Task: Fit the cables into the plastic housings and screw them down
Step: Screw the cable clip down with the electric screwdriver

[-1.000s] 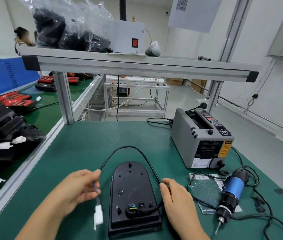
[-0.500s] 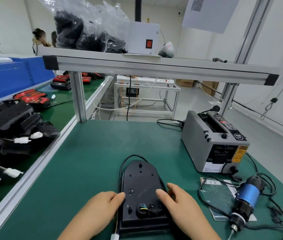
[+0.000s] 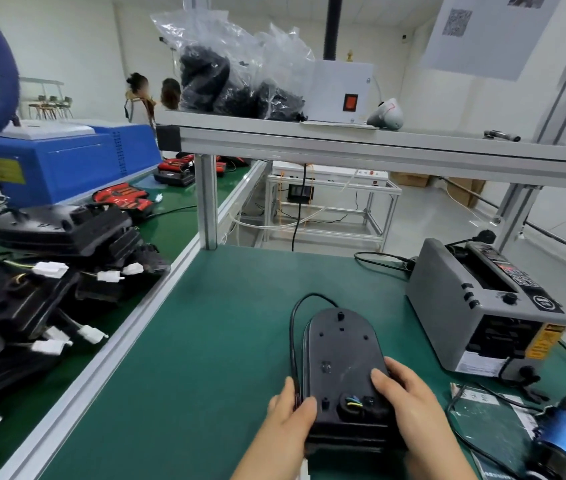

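A black plastic housing point(image 3: 340, 355) lies flat on the green bench, rounded end away from me. My left hand point(image 3: 290, 417) grips its near left edge and my right hand point(image 3: 409, 407) grips its near right edge. A black cable point(image 3: 296, 320) loops from the far end down the housing's left side, under my left fingers. Coloured wires point(image 3: 354, 400) enter a round opening near the housing's front. A blue electric screwdriver point(image 3: 563, 441) lies at the lower right, apart from both hands.
A grey tape dispenser point(image 3: 482, 306) stands to the right. A pile of black housings with white connectors point(image 3: 49, 271) fills the left bench beyond the aluminium rail point(image 3: 129, 323). An overhead shelf point(image 3: 343, 143) carries bags and a white box. People stand far behind.
My left hand let go of the wire end with the white connector and moved onto the housing's left edge. Both hands closed on the housing. My view swung left.
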The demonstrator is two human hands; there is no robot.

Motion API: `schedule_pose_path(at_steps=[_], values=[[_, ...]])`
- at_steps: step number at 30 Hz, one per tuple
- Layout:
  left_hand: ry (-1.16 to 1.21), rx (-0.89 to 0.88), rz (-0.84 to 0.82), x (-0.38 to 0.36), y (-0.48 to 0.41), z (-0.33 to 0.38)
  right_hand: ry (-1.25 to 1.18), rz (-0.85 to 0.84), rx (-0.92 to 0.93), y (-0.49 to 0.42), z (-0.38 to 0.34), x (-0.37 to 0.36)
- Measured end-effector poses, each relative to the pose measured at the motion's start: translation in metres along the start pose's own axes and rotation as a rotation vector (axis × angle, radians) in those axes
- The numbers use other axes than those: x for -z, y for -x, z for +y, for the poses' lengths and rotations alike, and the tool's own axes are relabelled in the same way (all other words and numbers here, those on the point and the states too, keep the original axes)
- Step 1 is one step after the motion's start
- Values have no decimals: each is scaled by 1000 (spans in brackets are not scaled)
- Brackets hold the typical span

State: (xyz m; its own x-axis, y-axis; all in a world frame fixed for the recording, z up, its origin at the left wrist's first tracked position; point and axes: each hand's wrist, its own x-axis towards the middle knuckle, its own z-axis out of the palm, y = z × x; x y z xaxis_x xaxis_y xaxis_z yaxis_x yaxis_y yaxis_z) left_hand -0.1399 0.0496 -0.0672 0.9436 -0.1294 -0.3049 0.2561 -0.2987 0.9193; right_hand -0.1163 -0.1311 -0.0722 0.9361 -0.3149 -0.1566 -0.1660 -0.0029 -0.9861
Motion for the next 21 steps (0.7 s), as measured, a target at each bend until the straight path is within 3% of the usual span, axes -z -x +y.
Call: schedule_pose_path(at_steps=[4, 9, 21], values=[[340, 58, -76, -12, 1, -5, -48, 60, 36, -8, 5, 0], [428, -11, -106, -8, -3, -10, 47, 52, 71, -6, 3, -5], [769, 158, -142, -3, 14, 2, 120, -43, 8, -9, -10, -5]])
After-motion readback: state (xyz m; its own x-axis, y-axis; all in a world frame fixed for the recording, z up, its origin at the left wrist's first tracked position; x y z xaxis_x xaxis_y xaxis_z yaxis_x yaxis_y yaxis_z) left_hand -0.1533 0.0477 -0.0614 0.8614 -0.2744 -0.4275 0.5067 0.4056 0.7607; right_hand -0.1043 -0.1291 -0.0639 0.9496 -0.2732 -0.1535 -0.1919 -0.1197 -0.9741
